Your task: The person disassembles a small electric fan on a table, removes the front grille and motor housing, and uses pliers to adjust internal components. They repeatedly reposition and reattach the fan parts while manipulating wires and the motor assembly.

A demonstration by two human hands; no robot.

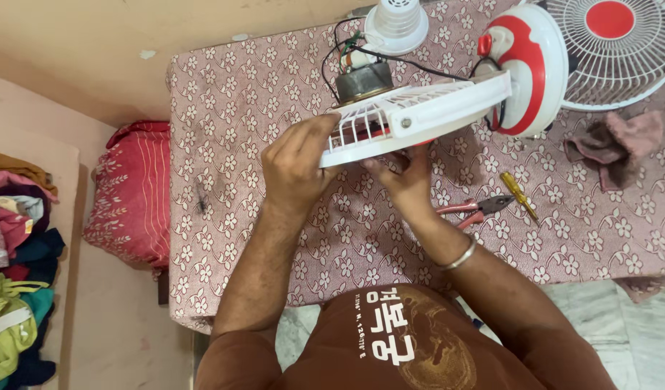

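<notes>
A white fan grille is held tilted above the middle of a table covered with a floral cloth. A bare motor sits on its upper side, and black wires run from it. The grille's near rim is gripped by the left hand, the fingers curled together over the edge. The right hand is placed under the grille; its fingertips are hidden there, so whether they pinch anything cannot be told. Just beside the right wrist, red-handled pliers and a yellow screwdriver lie on the cloth. Farther off are seen a red-and-white fan body, another fan guard and a crumpled rag.
</notes>
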